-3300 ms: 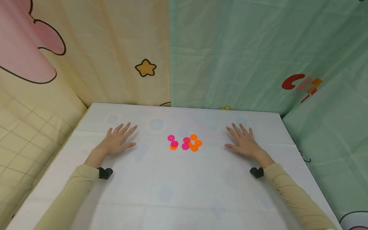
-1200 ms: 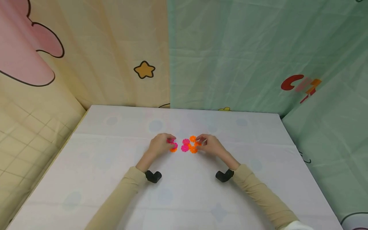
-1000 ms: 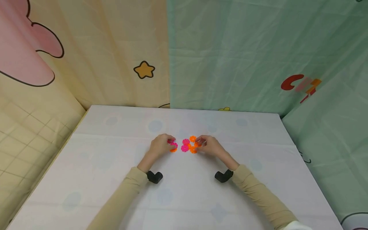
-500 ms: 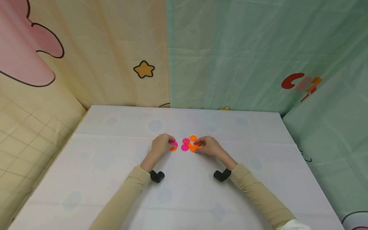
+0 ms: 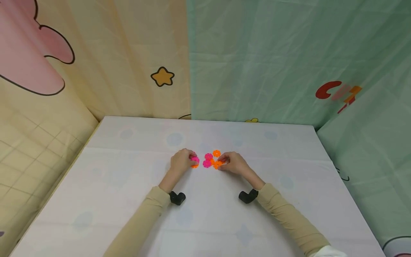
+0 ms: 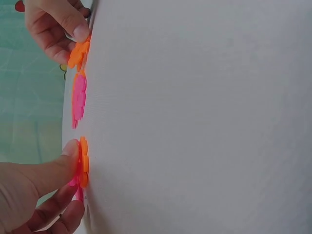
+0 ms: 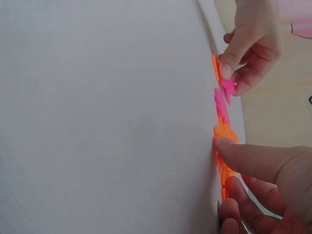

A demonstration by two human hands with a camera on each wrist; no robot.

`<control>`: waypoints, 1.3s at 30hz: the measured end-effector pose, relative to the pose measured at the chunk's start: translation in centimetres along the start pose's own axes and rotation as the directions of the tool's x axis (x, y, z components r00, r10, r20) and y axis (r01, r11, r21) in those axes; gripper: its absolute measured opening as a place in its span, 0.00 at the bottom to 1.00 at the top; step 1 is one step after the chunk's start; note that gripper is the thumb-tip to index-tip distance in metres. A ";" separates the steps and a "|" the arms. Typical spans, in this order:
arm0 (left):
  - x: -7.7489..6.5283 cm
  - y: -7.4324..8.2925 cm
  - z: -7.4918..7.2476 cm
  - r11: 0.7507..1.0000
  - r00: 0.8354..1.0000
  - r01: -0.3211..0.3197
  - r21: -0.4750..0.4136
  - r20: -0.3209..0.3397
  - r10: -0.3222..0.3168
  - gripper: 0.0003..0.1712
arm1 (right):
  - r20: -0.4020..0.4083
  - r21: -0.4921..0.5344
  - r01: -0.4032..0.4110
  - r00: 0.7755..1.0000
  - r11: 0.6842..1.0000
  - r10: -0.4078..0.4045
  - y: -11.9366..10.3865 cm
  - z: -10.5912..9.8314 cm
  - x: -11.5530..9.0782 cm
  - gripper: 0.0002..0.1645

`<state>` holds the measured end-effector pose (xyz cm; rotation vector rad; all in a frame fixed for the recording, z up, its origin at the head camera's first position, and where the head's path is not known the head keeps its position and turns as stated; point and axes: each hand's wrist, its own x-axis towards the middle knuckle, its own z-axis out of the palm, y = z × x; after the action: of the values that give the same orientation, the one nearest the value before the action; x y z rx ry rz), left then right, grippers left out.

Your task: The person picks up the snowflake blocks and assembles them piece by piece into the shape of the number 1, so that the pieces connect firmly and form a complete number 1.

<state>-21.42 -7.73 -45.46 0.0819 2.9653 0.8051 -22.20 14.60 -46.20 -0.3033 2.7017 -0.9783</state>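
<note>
In the head view, my left hand (image 5: 181,160) pinches a pink snowflake building disc (image 5: 195,160) between thumb and fingers. An orange disc (image 5: 194,166) lies partly under that pink one. My right hand (image 5: 236,163) has thumb and fingertips on an orange disc (image 7: 225,131), which looks tilted up in the right wrist view. Between the hands lie two pink discs (image 5: 207,163) against several orange ones. A separate orange disc (image 5: 216,153) sits just behind them. The fingers partly cover the held discs.
A white cloth with pale spots covers the table (image 5: 208,217). Behind it hang a cream curtain (image 5: 128,71) and a green curtain (image 5: 257,71). Black wrist mounts (image 5: 177,198) sit at both sleeve cuffs.
Both hands came in from the table's sides, fingers spread, to the discs. Over the last second the left hand closed on the pink disc and the right on an orange one.
</note>
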 end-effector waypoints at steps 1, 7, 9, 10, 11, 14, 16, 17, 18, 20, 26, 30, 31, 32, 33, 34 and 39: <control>0.0 0.0 0.1 1.000 1.000 0.000 0.000 -0.003 0.000 0.15 | -0.005 0.004 0.001 1.000 1.000 -0.001 0.0 0.0 0.0 0.15; -0.4 0.1 0.2 0.999 0.999 -0.019 0.029 -0.036 0.020 0.15 | -0.023 0.022 0.014 1.000 1.000 -0.014 -0.2 0.3 -0.2 0.14; -0.5 0.1 0.2 0.999 0.998 -0.027 0.040 -0.048 0.029 0.15 | -0.026 0.026 0.016 1.000 1.000 -0.016 -0.3 0.2 -0.3 0.14; -0.6 0.1 0.2 0.998 0.998 -0.032 0.045 -0.056 0.035 0.15 | -0.028 0.026 0.019 0.999 0.999 -0.018 -0.3 0.2 -0.3 0.14; -0.6 0.1 0.2 0.998 0.997 -0.037 0.050 -0.063 0.040 0.15 | -0.030 0.027 0.022 0.999 0.999 -0.021 -0.3 0.2 -0.3 0.14; -0.7 0.1 0.3 0.997 0.995 -0.049 0.052 -0.085 0.054 0.15 | -0.035 0.028 0.037 0.999 0.999 -0.036 -0.3 0.2 -0.3 0.12; -0.8 0.0 0.4 0.997 0.993 -0.060 0.051 -0.101 0.065 0.16 | -0.035 0.037 0.048 0.998 0.998 -0.046 -0.2 0.2 -0.3 0.11; -0.9 -0.1 0.4 0.997 0.992 -0.065 0.049 -0.108 0.070 0.16 | -0.035 0.044 0.052 0.998 0.998 -0.051 -0.1 0.2 -0.3 0.10; -1.0 -0.2 0.4 0.996 0.991 -0.071 0.046 -0.114 0.076 0.17 | -0.035 0.053 0.057 0.998 0.997 -0.055 -0.1 0.2 -0.3 0.09; -1.2 -0.3 0.5 0.996 0.988 -0.082 0.028 -0.127 0.085 0.17 | -0.032 0.075 0.059 0.998 0.995 -0.057 0.0 0.2 -0.4 0.08; -1.7 -0.5 0.7 0.996 0.988 -0.077 -0.055 -0.140 0.068 0.16 | 0.003 0.112 0.054 0.999 0.992 -0.054 0.1 0.1 -0.8 0.10; -1.4 -0.4 0.8 0.990 0.989 -0.052 -0.130 -0.147 0.033 0.16 | -0.006 0.113 0.069 0.998 0.991 -0.069 0.1 -0.1 -0.8 0.11; -1.4 -0.4 0.7 0.988 0.989 -0.049 -0.148 -0.148 0.027 0.15 | -0.013 0.123 0.075 0.997 0.990 -0.074 0.1 -0.2 -0.8 0.12; -1.3 -0.3 0.7 0.985 0.988 -0.049 -0.165 -0.151 0.024 0.15 | -0.024 0.134 0.090 0.996 0.987 -0.087 0.1 -0.2 -0.8 0.12; -1.3 -0.2 0.6 0.983 0.988 -0.048 -0.178 -0.154 0.020 0.15 | -0.033 0.147 0.101 0.995 0.984 -0.097 0.1 -0.3 -0.7 0.12; -1.2 -0.1 0.5 0.980 0.987 -0.053 -0.189 -0.159 0.023 0.15 | -0.046 0.159 0.114 0.993 0.981 -0.108 0.2 -0.3 -0.6 0.12; -1.2 0.4 0.2 0.966 0.986 -0.069 -0.248 -0.166 0.028 0.13 | -0.116 0.211 0.182 0.980 0.960 -0.160 0.3 -0.4 -0.5 0.12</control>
<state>-20.15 -7.40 -45.40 0.0794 2.9858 1.2454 -21.90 15.17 -46.00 -0.4625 2.6522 -1.3642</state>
